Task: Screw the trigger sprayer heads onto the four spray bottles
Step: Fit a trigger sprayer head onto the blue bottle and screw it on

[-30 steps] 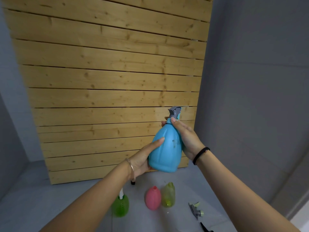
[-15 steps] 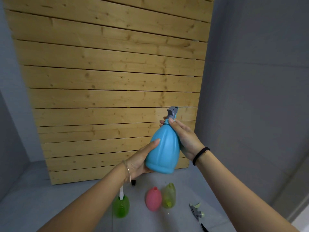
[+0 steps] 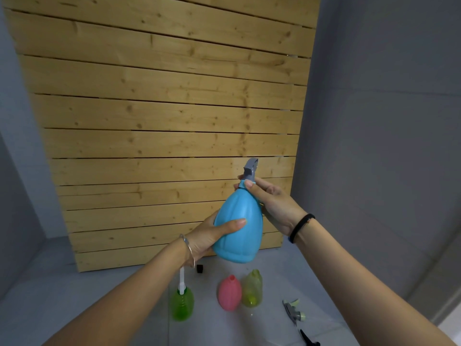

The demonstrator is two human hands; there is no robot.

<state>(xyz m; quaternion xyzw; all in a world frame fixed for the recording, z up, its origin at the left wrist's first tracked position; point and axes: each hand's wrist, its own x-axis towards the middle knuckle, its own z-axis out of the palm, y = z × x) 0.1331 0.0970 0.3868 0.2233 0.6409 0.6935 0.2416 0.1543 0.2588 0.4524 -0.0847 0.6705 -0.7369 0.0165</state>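
Note:
I hold a blue spray bottle (image 3: 239, 228) up in front of me, upright. My left hand (image 3: 212, 236) grips its belly from the left. My right hand (image 3: 272, 201) pinches the blue collar at the neck, where a grey trigger sprayer head (image 3: 250, 168) sits on top. Below on the floor stand a green bottle (image 3: 182, 305) with a white tube sticking out, a pink bottle (image 3: 229, 293) with an open neck, and a yellow-green bottle (image 3: 252, 288).
A loose grey sprayer head with a pale green collar (image 3: 294, 312) lies on the grey floor (image 3: 99, 295) at the right, with a black one (image 3: 308, 339) near the bottom edge. A small black cap (image 3: 200, 268) lies behind the bottles. A wooden slat panel (image 3: 162, 121) stands behind.
The blue bottle has turned slightly in my hands and tilted more upright. My left thumb has shifted across its belly; my right fingers stay at the collar.

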